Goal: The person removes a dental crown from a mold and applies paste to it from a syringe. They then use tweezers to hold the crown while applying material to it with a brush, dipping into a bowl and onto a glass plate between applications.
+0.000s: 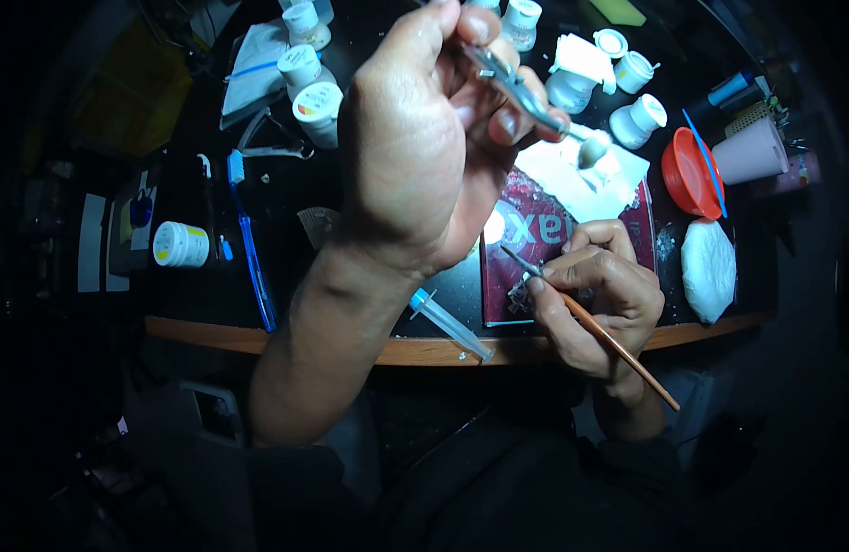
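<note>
My left hand (415,138) is raised palm-up over the middle of the table, fingers curled round a metal clamp-like tool (512,87). The tool's far end points right, overlapping a small whitish piece (592,153) above a white tissue (617,184). Lower right, my right hand (608,294) pinches a thin brush (608,342) with a wooden handle, its dark tip pointing up and left. Beneath that hand lies a dark red box or booklet (571,235) with white lettering, smeared with white residue.
White-capped jars (300,69) line the back. At right are a red bowl (687,175) with a blue stick across it, a pale cup (751,150) and a white wrapped lump (709,271). A syringe (452,325), blue toothbrush (251,253) and labelled jar (180,245) lie at front and left.
</note>
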A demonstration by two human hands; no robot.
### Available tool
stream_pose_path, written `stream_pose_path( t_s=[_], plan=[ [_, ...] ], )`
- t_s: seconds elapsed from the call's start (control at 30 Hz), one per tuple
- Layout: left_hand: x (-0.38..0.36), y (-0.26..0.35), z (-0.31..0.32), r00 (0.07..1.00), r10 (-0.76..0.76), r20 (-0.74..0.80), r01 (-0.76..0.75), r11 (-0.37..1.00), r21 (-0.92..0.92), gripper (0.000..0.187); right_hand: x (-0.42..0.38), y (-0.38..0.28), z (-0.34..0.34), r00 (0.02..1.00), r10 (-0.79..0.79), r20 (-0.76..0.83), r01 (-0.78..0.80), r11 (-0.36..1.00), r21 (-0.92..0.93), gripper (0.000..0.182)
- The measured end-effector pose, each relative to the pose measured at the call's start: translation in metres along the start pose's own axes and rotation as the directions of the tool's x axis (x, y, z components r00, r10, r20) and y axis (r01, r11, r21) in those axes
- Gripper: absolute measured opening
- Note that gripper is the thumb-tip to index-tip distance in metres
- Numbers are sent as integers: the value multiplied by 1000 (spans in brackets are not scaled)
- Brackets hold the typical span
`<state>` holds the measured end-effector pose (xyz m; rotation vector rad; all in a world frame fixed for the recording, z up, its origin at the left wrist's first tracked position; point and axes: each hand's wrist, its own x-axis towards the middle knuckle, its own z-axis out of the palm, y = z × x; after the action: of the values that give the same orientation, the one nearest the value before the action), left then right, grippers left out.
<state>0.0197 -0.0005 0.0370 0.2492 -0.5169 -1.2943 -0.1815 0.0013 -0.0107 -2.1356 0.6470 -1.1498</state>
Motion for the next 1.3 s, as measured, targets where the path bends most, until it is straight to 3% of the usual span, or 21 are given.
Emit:
stream_pose_path(
  t_s=[0.23,0.3,0.4,0.6,0.8,0.97,1.0,1.1,1.3],
  plan=[
    [1,-2,10,995,-92,27,90,995,43,34,16,-12,-29,985,-129,-117,164,911,378,16],
    [1,-3,7,987,-145,66,143,989,30,36,24,-19,-25,968,-124,-216,225,809,543,18],
    [1,-5,5,970,-213,121,219,975,-35,36,39,-24,-19,941,-192,-279,325,745,583,21],
    [3,-8,-1,939,-289,188,318,936,-150,36,51,-17,-17,865,-413,-285,501,744,442,25],
    [0,-7,8,925,-316,209,345,931,-120,37,46,-18,-8,876,-370,-309,481,719,502,26],
    [-1,-7,11,932,-313,182,328,943,-57,38,47,-25,-11,868,-405,-286,493,767,410,25],
    [0,-7,6,917,-316,242,354,926,-134,36,46,-26,-12,869,-405,-283,491,775,398,25],
    [1,-7,8,920,-309,242,344,931,-119,36,46,-28,-11,866,-413,-283,497,775,390,25],
    [-1,-6,14,939,-305,158,315,948,-40,37,47,-29,-11,862,-415,-292,503,772,389,25]
  ],
)
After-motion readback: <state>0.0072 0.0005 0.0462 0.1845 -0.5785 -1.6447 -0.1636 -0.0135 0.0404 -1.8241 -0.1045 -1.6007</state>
